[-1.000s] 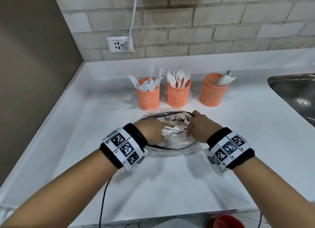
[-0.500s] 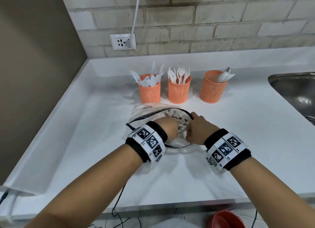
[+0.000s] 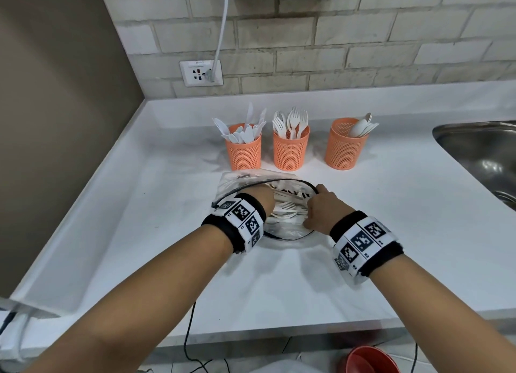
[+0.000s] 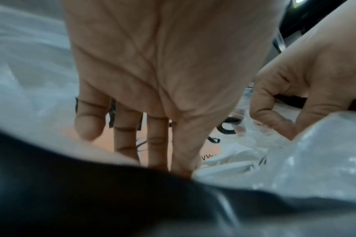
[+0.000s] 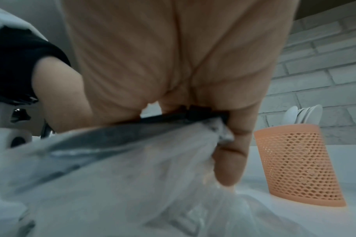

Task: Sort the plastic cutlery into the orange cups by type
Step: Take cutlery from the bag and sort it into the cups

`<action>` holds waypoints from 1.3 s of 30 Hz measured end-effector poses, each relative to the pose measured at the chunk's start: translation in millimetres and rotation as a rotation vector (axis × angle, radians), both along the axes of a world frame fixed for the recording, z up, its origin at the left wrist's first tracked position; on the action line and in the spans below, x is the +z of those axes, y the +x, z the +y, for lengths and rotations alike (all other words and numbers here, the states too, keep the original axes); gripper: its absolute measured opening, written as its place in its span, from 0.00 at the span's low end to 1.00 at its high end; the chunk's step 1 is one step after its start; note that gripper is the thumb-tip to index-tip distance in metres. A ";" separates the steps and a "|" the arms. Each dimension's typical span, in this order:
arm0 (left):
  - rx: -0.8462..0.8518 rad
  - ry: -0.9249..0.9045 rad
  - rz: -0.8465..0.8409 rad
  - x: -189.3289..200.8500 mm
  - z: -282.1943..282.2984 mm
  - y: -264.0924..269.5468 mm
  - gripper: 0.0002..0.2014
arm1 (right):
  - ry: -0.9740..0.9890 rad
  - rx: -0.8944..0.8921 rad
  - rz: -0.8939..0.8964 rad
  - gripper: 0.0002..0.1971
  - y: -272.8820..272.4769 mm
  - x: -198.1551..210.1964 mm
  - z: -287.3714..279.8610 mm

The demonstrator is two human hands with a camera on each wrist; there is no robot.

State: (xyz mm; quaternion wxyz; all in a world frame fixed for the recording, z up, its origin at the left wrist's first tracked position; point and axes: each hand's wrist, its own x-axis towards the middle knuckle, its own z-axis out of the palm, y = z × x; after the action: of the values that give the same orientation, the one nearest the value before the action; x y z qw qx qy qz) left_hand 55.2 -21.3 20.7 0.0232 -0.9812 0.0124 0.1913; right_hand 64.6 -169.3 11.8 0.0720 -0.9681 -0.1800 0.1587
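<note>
While seen from the head: right hand pinching rim of clear bag to hold its mouth wide; cutlery inside, near orange cups. Left wrist: left hand reaching in, fingers straight, nothing grasped. Right wrist: bag edge clamped.

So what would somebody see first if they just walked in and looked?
Probably the three orange cups in a row at the back of the white counter, full of white knives, forks and spoons. Next, both hands at a clear plastic bag in front of the cups: the left hand reaches inside among loose white cutlery, and the right hand pinches the bag's black-edged rim open.
</note>
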 end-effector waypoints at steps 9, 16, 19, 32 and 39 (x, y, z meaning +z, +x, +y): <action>0.155 -0.216 -0.122 -8.0 -9.2 -2.7 0.18 | 0.034 -0.007 -0.005 0.16 -2.0 -2.3 2.3; 0.110 -0.124 -0.076 -7.7 -2.0 -8.3 0.10 | 0.102 -0.025 -0.091 0.29 0.6 5.0 5.0; 0.051 -0.211 -0.120 -8.2 -1.3 -9.3 0.12 | 0.136 -0.040 -0.089 0.29 1.0 7.6 4.2; -0.021 -0.160 -0.056 -35.2 -11.0 -16.9 0.26 | 0.150 -0.058 -0.027 0.27 -4.6 7.8 -18.0; 0.177 -0.303 -0.042 -20.2 1.2 -16.6 0.20 | -0.023 -0.136 -0.013 0.18 -5.5 1.5 -17.2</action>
State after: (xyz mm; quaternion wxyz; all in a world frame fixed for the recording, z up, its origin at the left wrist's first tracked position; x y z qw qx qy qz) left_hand 38.5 -20.1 0.6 -0.1414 -0.9745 -0.0458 0.1681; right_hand 59.1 -186.5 13.3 0.0702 -0.9799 -0.1122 0.1490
